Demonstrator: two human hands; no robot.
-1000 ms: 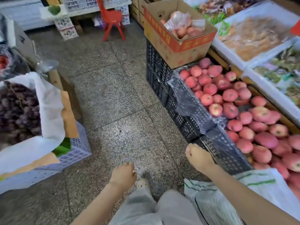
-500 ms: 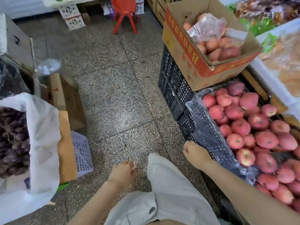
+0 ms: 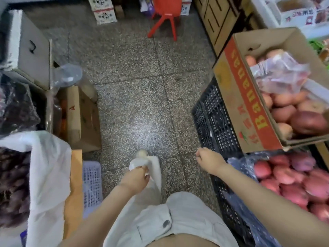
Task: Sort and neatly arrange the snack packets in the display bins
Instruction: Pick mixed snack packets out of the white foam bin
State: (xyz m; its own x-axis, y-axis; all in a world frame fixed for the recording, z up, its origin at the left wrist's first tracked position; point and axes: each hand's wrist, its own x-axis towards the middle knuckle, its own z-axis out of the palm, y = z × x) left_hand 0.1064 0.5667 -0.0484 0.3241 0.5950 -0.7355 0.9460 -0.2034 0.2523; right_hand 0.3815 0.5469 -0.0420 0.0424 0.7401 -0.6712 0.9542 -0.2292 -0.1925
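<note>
The right hand (image 3: 208, 161) hangs loosely curled, empty, near the brown red-banded cardboard banana box (image 3: 249, 97); left hand (image 3: 135, 179), farther from it, grip unclear. Best pass that box without brushing it.

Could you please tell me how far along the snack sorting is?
Done: nothing visible; no snack packets or display bins are clearly in view. In hand: nothing; the left hand and right hand hang empty above the floor. Left: all the sorting.
</note>
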